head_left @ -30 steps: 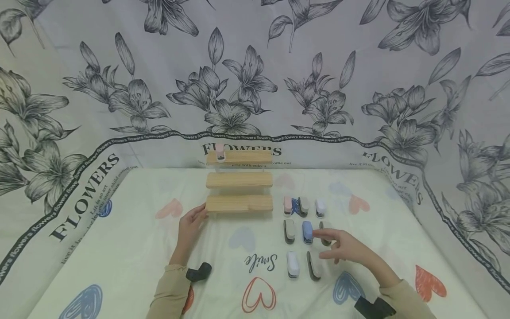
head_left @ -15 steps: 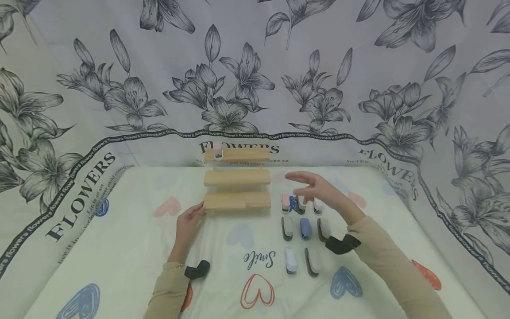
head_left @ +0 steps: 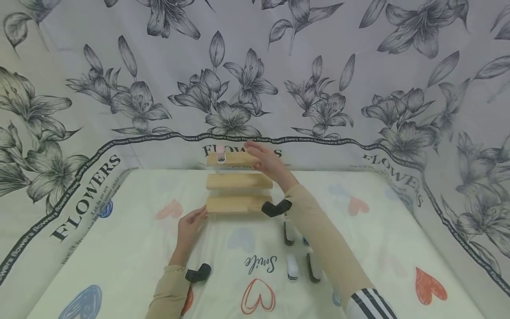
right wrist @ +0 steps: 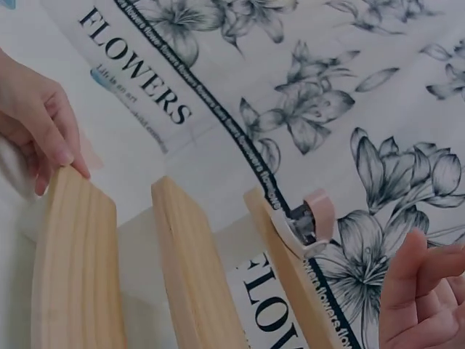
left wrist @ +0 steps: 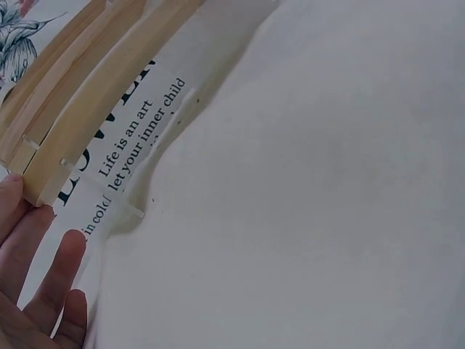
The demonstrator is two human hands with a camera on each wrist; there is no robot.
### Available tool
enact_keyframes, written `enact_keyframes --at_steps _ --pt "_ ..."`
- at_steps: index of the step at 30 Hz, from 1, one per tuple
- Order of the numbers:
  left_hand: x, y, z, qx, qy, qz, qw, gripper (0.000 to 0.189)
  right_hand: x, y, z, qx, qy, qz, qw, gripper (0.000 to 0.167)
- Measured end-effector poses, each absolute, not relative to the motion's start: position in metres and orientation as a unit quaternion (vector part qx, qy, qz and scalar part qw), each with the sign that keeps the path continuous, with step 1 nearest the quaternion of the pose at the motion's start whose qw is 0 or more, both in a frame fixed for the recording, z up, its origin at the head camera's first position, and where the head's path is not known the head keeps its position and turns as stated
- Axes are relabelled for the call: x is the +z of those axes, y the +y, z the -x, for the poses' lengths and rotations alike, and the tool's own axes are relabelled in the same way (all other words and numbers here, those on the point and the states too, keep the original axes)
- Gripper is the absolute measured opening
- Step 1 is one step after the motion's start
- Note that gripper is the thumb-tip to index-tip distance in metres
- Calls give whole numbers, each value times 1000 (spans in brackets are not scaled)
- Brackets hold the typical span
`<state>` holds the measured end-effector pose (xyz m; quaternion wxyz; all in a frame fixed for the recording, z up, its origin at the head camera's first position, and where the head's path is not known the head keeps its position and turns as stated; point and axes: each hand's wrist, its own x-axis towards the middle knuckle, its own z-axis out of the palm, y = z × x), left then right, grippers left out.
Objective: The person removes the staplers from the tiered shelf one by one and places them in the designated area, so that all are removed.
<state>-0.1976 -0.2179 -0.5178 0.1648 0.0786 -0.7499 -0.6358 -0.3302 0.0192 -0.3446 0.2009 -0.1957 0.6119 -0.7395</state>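
Note:
A three-step wooden display rack stands at the back of the cloth. My left hand pinches the left end of its lowest board; in the right wrist view the thumb and fingers of this left hand meet at the board's corner. A pink and white mini stapler sits on the top board near the left end. My right hand is raised by the right end of the top board; in the right wrist view this right hand has loosely bent fingers and nothing visible in them.
To the right of the rack, several mini staplers lie in rows, including a grey one, a white one and a dark-based grey one. My right sleeve covers others. A flower-printed curtain hangs behind.
My right hand has travelled from beside the blue stapler, up over the back row, to the rack's top board. The left hand keeps its place on the lowest board.

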Motion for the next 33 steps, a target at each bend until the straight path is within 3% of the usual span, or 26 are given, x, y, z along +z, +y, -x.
enact_keyframes --at_steps 6,10,15,27,33 --pt "-522 -218 192 -633 -753 -79 163 38 -349 -19 342 -703 656 202 189 47" --pt "-521 -220 189 -631 -753 -77 170 36 -355 -38 346 -658 693 222 194 59" --pt "-520 -222 192 -648 -737 -56 186 33 -362 -56 347 -582 749 272 159 71" --pt "-517 -217 189 -645 -741 -36 183 30 -372 -64 341 -522 810 259 64 48" --pt "-516 -219 190 -638 -749 -53 170 33 -365 -62 339 -576 768 257 108 45"
